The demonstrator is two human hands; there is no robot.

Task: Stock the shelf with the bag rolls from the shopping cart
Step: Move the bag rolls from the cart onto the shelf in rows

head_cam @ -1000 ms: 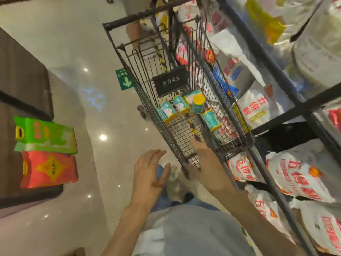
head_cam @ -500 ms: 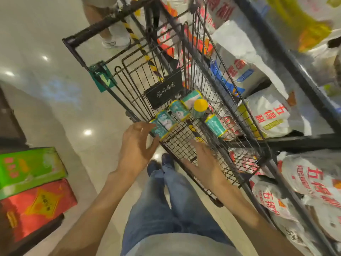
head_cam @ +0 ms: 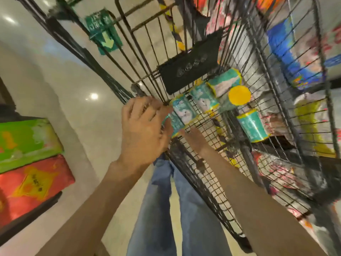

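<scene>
Several teal bag rolls with yellow ends lie on the floor of the black wire shopping cart. The nearest roll lies at the cart's left wall, another roll lies apart to the right, and one shows its yellow end. My left hand reaches over the cart's left edge, its spread fingers touching the nearest roll. My right hand is down in the cart, its straight fingers at that roll's lower end. Motion blur hides how the fingers grip.
A shelf rack with white, blue and yellow bags stands behind the cart's right side. A green box and a red box sit on a low stand at the left. A black placard hangs inside the cart.
I have leaned in closer to the cart. Both hands have moved forward to the leftmost roll, the left from the cart's edge and the right from the cart's floor.
</scene>
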